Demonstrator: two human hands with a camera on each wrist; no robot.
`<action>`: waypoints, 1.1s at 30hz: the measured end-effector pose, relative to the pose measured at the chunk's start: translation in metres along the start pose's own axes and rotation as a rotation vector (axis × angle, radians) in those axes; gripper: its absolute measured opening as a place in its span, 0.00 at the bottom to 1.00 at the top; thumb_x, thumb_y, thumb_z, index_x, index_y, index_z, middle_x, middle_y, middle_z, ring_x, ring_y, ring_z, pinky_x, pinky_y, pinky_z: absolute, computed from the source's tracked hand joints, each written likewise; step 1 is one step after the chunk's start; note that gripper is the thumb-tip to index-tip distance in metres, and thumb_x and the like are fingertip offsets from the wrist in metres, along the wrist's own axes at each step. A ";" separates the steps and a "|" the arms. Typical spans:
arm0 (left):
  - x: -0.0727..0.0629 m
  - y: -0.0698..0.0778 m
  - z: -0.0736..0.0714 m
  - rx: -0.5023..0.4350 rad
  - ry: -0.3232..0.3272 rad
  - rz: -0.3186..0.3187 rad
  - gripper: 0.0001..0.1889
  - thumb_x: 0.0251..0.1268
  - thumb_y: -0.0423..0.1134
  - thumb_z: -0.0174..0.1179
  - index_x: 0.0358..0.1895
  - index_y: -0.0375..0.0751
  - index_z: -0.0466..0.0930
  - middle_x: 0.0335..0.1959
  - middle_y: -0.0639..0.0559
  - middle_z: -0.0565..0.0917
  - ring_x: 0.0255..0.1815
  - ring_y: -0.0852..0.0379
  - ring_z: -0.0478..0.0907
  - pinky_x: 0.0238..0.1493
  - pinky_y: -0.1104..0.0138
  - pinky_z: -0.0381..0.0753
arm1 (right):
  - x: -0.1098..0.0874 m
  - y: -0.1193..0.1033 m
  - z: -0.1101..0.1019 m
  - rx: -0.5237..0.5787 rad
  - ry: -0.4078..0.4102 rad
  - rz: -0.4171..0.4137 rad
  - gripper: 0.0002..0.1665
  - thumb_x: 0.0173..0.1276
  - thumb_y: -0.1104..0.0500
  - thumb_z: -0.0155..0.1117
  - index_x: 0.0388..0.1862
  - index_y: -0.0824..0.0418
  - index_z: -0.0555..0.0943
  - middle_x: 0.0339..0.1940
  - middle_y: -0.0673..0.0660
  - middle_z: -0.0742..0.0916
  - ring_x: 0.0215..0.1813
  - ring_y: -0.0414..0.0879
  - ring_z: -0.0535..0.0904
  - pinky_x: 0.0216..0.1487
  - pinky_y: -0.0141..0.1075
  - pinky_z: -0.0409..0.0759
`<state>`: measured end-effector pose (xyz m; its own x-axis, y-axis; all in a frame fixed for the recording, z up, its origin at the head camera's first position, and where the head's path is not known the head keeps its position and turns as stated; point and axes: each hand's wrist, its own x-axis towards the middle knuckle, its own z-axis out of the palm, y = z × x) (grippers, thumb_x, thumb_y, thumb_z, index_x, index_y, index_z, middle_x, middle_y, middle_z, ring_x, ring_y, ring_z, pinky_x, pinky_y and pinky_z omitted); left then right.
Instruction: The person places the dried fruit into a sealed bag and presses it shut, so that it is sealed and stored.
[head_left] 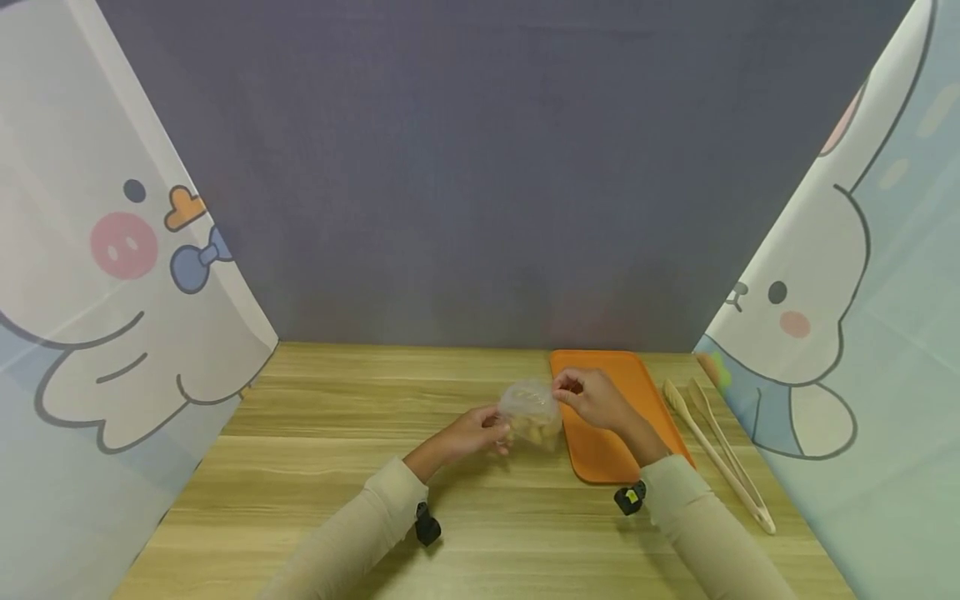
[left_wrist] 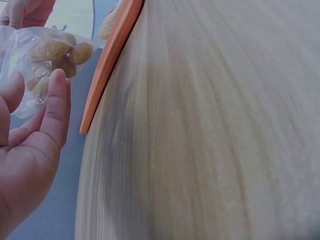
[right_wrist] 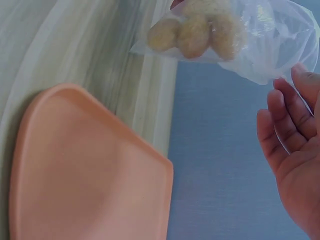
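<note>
A clear plastic bag [head_left: 529,398] holds several tan, rounded lumps [right_wrist: 194,37] whose kind I cannot tell. It is held up over the wooden table, beside the left edge of the orange tray. My left hand [head_left: 468,432] grips the bag's left side between thumb and fingers, low down near the lumps. At the upper right, my right hand [head_left: 596,398] pinches the rim of the bag with thumb and forefinger, above the tray. In the right wrist view, the bag's upper part [right_wrist: 280,30] spreads loosely, and the other right-hand fingers [right_wrist: 282,120] are bent.
An orange tray [head_left: 600,454] lies on the wooden table [head_left: 337,417], under my right forearm. Pale wooden tongs [head_left: 712,447] lie to the right of it. A dark grey panel [head_left: 465,183] stands behind the table, with cartoon-printed cloths [head_left: 813,275] on both sides.
</note>
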<state>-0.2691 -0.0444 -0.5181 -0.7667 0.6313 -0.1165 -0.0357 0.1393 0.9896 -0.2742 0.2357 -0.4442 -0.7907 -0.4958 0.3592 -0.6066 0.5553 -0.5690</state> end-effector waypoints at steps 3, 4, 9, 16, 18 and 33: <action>-0.003 -0.001 0.000 0.013 0.023 0.016 0.24 0.77 0.35 0.56 0.70 0.27 0.68 0.50 0.41 0.80 0.50 0.46 0.86 0.54 0.57 0.86 | 0.001 -0.002 -0.003 0.003 0.003 0.000 0.03 0.73 0.60 0.66 0.37 0.56 0.83 0.31 0.51 0.87 0.34 0.35 0.80 0.38 0.33 0.83; -0.003 -0.001 0.000 0.011 0.031 0.019 0.22 0.76 0.33 0.57 0.68 0.26 0.70 0.48 0.43 0.80 0.50 0.46 0.86 0.55 0.57 0.86 | 0.002 -0.003 -0.004 0.003 0.007 0.003 0.03 0.73 0.61 0.66 0.37 0.56 0.83 0.31 0.50 0.87 0.34 0.35 0.80 0.38 0.32 0.83; -0.007 0.001 0.001 0.047 0.068 0.041 0.07 0.72 0.28 0.59 0.45 0.24 0.76 0.32 0.52 0.79 0.42 0.55 0.86 0.51 0.60 0.87 | 0.005 -0.009 -0.011 0.002 0.012 0.004 0.04 0.74 0.59 0.65 0.39 0.58 0.84 0.32 0.48 0.86 0.34 0.35 0.80 0.38 0.32 0.82; -0.009 0.000 0.002 0.070 0.120 0.043 0.08 0.70 0.27 0.61 0.48 0.28 0.80 0.27 0.53 0.81 0.29 0.61 0.80 0.37 0.65 0.85 | 0.014 -0.024 -0.029 0.027 0.056 0.048 0.03 0.74 0.58 0.66 0.40 0.57 0.84 0.31 0.50 0.85 0.30 0.37 0.76 0.32 0.32 0.77; -0.009 0.000 0.002 0.081 0.136 0.038 0.03 0.70 0.28 0.61 0.39 0.30 0.78 0.27 0.54 0.79 0.29 0.61 0.80 0.35 0.66 0.85 | 0.017 -0.026 -0.033 0.036 0.067 0.058 0.04 0.74 0.59 0.65 0.39 0.58 0.84 0.30 0.51 0.84 0.27 0.38 0.73 0.29 0.32 0.75; -0.011 -0.006 0.006 0.201 0.244 0.041 0.04 0.68 0.30 0.65 0.36 0.32 0.85 0.27 0.46 0.88 0.24 0.59 0.84 0.28 0.64 0.87 | 0.032 -0.038 -0.051 -0.080 0.105 0.081 0.07 0.75 0.58 0.64 0.42 0.60 0.85 0.27 0.56 0.83 0.24 0.40 0.69 0.28 0.33 0.70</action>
<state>-0.2562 -0.0475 -0.5232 -0.8968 0.4415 -0.0289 0.1075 0.2808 0.9537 -0.2801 0.2326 -0.3737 -0.8389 -0.3769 0.3928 -0.5421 0.6438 -0.5400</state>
